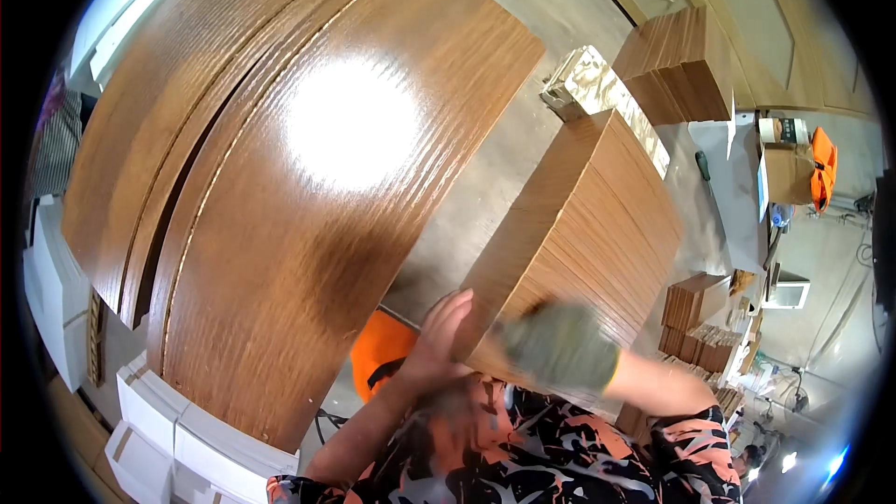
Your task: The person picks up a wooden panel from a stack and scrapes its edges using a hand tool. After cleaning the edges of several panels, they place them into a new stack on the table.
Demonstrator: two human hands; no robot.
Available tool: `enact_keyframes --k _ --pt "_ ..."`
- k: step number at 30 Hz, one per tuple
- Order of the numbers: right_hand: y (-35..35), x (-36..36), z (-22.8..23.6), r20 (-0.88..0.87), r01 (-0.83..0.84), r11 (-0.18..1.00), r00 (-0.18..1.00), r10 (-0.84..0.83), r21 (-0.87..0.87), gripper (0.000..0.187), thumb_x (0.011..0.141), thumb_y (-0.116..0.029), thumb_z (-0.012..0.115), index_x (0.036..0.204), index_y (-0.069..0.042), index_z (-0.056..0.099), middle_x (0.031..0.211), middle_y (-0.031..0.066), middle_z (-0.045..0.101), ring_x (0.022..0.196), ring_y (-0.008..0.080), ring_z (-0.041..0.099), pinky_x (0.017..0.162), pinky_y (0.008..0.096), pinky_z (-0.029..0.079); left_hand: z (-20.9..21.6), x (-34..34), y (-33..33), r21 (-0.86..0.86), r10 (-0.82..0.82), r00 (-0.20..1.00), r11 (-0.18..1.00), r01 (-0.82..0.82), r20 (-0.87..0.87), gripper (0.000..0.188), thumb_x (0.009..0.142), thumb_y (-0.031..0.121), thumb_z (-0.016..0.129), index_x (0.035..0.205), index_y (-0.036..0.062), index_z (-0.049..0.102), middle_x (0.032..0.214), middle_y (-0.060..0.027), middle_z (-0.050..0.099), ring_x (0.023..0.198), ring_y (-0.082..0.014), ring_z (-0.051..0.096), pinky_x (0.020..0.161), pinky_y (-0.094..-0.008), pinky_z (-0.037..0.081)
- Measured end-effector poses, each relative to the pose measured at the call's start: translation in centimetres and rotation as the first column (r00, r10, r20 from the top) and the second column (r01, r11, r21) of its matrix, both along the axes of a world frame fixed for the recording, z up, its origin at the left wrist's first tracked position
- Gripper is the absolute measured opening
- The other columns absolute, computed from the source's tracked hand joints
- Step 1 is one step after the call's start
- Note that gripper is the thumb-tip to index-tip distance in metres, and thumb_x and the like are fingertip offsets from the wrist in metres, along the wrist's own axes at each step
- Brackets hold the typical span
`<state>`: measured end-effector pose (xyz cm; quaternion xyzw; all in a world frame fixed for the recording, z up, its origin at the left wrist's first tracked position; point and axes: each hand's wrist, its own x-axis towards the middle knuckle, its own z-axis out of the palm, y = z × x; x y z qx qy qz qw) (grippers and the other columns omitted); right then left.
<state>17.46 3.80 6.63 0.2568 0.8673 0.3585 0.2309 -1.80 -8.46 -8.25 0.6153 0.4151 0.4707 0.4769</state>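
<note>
Board stack point(593, 224) before you
Your left hand point(437, 343) open at its near-left corner; right hand point(562, 347) too blurred to tell.

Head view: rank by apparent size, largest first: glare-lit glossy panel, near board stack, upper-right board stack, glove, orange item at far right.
1. Glare-lit glossy panel
2. Near board stack
3. Upper-right board stack and glove: look similar, glove blurred and closer, so unranked
4. Orange item
</note>
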Motion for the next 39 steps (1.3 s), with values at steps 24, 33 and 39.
enact_keyframes --k 24,33,39 --pt "6.5 2.9 0.9 -0.841 -0.145 0.888 0.417 -0.345 -0.436 0.038 0.082 -0.011 0.059 0.119 -0.001 0.057 0.063 0.0127 0.053 0.053 0.033 0.053 0.048 0.0414 0.042 0.0 0.1 0.0 0.024 -0.021 0.998 0.999 0.022 -0.062 0.1 0.066 0.03 0.088 0.145 0.0005 0.035 0.15 -0.0218 0.037 0.138 -0.0416 0.036 0.115 -0.0494 0.03" --pt "2.8 -1.6 5.1 -0.213 0.024 0.724 0.949 -0.234 -0.689 0.023 0.085 -0.018 0.057 0.104 -0.006 0.06 0.078 0.0173 0.065 0.062 0.0334 0.064 0.053 0.0445 0.051 -1.7 0.4 -1.0 0.048 0.043 0.998 0.998 -0.041 -0.048 0.091 0.073 0.021 0.084 0.147 0.0 0.034 0.147 -0.0232 0.042 0.132 -0.0441 0.043 0.111 -0.049 0.035" --pt "3.3 1.1 1.6 -0.431 -0.058 0.63 0.778 -0.457 -0.774 0.017 0.08 -0.019 0.061 0.093 -0.008 0.064 0.068 0.0125 0.064 0.063 0.0339 0.064 0.055 0.0473 0.049 -1.6 0.3 -0.9 -0.001 -0.005 0.999 1.0 0.005 -0.036 0.093 0.074 0.02 0.083 0.148 -0.0006 0.032 0.148 -0.0259 0.039 0.136 -0.0443 0.038 0.114 -0.0483 0.032"
